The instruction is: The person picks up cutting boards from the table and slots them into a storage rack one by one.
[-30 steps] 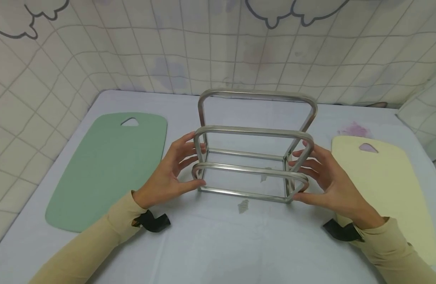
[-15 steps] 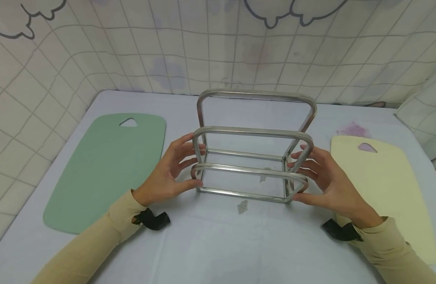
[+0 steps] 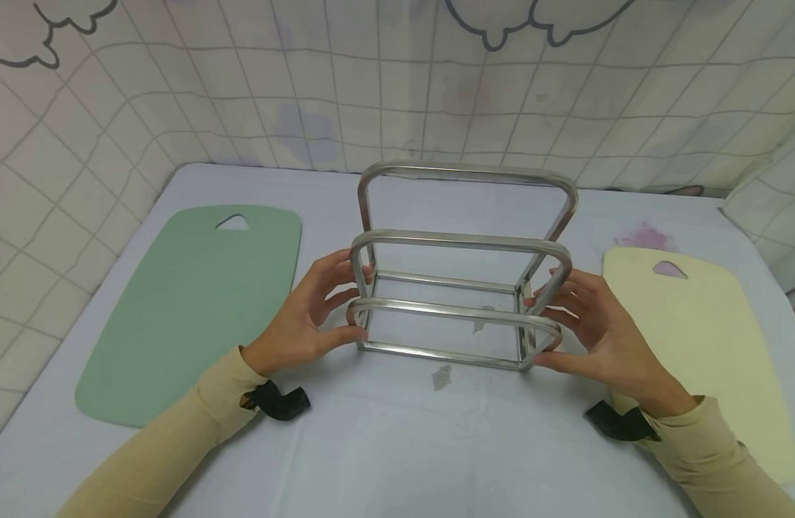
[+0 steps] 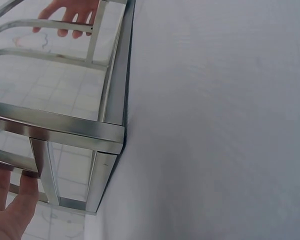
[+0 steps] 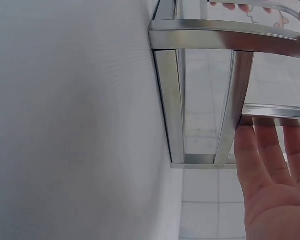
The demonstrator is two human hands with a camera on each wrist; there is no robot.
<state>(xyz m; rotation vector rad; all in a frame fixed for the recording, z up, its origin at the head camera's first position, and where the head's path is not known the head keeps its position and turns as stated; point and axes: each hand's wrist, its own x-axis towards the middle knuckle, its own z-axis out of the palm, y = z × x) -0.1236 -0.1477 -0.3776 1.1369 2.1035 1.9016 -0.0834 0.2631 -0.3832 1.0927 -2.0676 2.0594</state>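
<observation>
A stainless steel rack (image 3: 462, 241) with three upright loops stands in the middle of the table (image 3: 397, 446). My left hand (image 3: 316, 311) is at its left end, with the thumb against the lowest front loop and the fingers touching the middle loop's post. My right hand (image 3: 588, 316) mirrors it at the right end. The fingers of both hands are nearly straight. In the left wrist view, the rack's base frame (image 4: 75, 132) sits on the cloth and my left hand (image 4: 10, 200) lies behind a bar. In the right wrist view, my right hand (image 5: 270, 170) lies flat against the rack (image 5: 170, 100).
A green cutting board (image 3: 190, 302) lies flat to the left of the rack. A pale yellow cutting board (image 3: 701, 338) lies flat to the right. A tiled-pattern curtain (image 3: 397, 86) closes off the back and sides. A purple stain (image 3: 643, 236) marks the cloth at the back right.
</observation>
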